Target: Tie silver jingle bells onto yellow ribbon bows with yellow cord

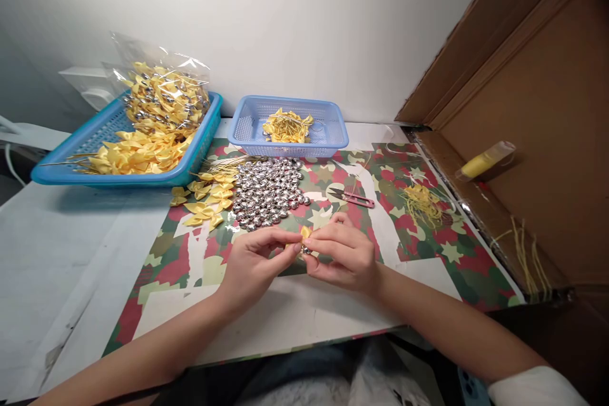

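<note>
Between my two hands, close to the table's front, is a small yellow ribbon bow [306,232] with a silver bell [307,250] against it. My left hand [257,260] pinches the bow's left side between thumb and forefinger. From the right, my right hand [345,252] closes its fingertips on the bow and bell; its fingers hide part of them. Just beyond the hands lies a heap of silver bells [269,193]. Left of the heap, several loose yellow bows [209,200] with thin gold ties are laid out. Pink thread snips [354,197] lie beyond my right hand.
A large blue basket [190,162] at left holds yellow bows and a clear bag [166,98] of belled bows. A smaller blue basket [242,133] stands at the back. Yellow thread scraps [423,203] lie right, beside a cardboard wall [533,95] with a yellow tube [485,162].
</note>
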Demonstrator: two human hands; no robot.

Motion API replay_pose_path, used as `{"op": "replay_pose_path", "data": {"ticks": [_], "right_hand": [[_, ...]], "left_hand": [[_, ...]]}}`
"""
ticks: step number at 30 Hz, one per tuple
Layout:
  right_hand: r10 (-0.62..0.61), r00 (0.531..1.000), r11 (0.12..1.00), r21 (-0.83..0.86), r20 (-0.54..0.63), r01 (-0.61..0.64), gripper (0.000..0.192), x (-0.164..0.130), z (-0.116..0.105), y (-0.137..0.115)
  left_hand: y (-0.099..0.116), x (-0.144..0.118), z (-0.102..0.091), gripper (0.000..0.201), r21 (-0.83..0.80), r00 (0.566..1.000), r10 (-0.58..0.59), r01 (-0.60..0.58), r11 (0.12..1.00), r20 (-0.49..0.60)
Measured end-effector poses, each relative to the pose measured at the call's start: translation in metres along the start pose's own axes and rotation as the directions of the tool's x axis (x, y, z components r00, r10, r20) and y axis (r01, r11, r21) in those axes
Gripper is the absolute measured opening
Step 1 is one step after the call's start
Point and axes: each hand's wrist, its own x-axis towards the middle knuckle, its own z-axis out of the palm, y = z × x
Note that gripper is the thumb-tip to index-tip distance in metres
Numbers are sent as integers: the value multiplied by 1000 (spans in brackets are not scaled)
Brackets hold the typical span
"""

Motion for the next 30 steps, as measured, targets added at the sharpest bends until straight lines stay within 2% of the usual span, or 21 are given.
{"op": "replay_pose_path", "data": {"ticks": [5,8,20,28,30], "right_hand": [[29,999,997,75,15,-30,14,1,-2,-1],[75,997,994,84,-13,-74,13,2,-2,-3],[130,989,990,64,-72,-125,12,1,-1,-7],[142,989,989,43,-49,-140,16,1,-2,-7],[183,982,981,66,-50,-180,19,3,-4,-7]], "left_hand": [[4,1,-1,5,1,1000,-7,7,1000,24],[7,1,-1,7,27,1000,9,-10,1000,20],[4,-2,-4,13,161,988,152,-155,975,30],[2,-2,-3,14,129,998,66,-65,989,3],[2,-2,-3,16,116,999,40,-40,992,0]]}}
